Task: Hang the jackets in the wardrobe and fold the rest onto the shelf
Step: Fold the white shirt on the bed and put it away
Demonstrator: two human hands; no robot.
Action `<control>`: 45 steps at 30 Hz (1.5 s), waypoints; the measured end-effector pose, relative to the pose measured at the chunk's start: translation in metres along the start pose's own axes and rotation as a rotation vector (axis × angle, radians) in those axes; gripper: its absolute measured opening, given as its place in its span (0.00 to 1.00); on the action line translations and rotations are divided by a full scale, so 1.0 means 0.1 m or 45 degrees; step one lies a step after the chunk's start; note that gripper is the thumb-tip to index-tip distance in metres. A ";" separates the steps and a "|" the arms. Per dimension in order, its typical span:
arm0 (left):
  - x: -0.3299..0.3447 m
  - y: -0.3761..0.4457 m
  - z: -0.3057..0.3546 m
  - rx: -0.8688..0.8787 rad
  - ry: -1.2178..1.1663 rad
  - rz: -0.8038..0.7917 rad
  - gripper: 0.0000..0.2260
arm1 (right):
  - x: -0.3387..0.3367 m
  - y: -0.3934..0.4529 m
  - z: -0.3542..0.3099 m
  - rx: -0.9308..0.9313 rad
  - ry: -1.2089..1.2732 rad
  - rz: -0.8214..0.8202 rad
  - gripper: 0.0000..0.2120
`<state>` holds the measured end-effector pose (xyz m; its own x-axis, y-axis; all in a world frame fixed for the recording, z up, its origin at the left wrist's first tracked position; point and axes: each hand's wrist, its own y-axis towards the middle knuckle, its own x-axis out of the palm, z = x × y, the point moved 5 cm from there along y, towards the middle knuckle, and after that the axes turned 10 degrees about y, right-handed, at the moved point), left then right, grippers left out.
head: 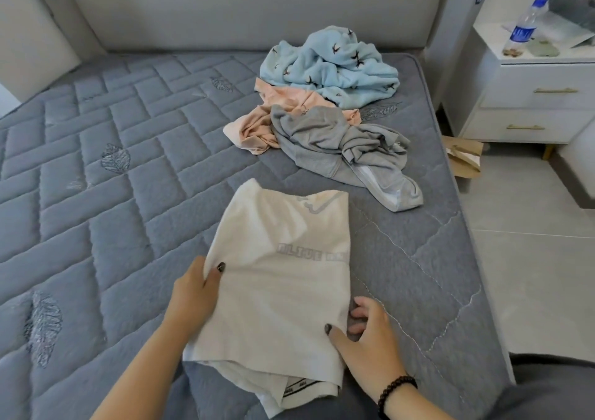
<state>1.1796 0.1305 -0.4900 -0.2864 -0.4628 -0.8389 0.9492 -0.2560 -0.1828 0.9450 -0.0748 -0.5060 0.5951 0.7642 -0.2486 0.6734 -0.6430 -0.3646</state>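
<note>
Left hand (pixel 196 286) pinching and right hand (pixel 363 339) gripping the half-folded white T-shirt (pixel 280 274) on the mattress (pixel 112 162); uneven lifting could undo its folds.

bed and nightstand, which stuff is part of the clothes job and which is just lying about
Job: white garment held by left hand and right hand; grey garment; pink garment; light blue garment.

Lying about: water bottle; cardboard on floor.
</note>
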 end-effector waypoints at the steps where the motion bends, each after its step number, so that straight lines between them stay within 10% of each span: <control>1: -0.01 -0.04 -0.07 -0.033 0.047 0.018 0.15 | 0.04 -0.02 0.04 0.058 0.078 -0.042 0.23; 6: -0.06 -0.24 -0.24 -0.075 0.295 0.025 0.18 | 0.17 -0.12 0.13 0.246 0.287 -0.174 0.19; 18: 0.64 -1.04 0.37 -0.230 -0.552 -0.288 0.14 | -0.84 0.16 0.08 0.244 0.318 -0.011 0.07; 25: 0.81 -1.62 0.37 -0.336 -0.558 -0.212 0.17 | -1.06 -0.12 0.43 0.482 0.508 -0.179 0.08; 39: 0.27 -2.10 0.04 -0.334 -0.472 -0.256 0.43 | -1.10 -0.78 0.16 0.169 0.108 -0.460 0.34; 45: -0.02 -1.79 0.41 -0.065 -0.754 -0.523 0.21 | -1.03 -0.67 -0.05 0.254 0.532 -0.493 0.17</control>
<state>1.0049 0.1426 -0.4342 -0.6300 -0.7237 -0.2816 0.7507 -0.4748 -0.4593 0.8403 -0.1108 -0.4516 0.4723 0.8306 0.2951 0.8043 -0.2691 -0.5298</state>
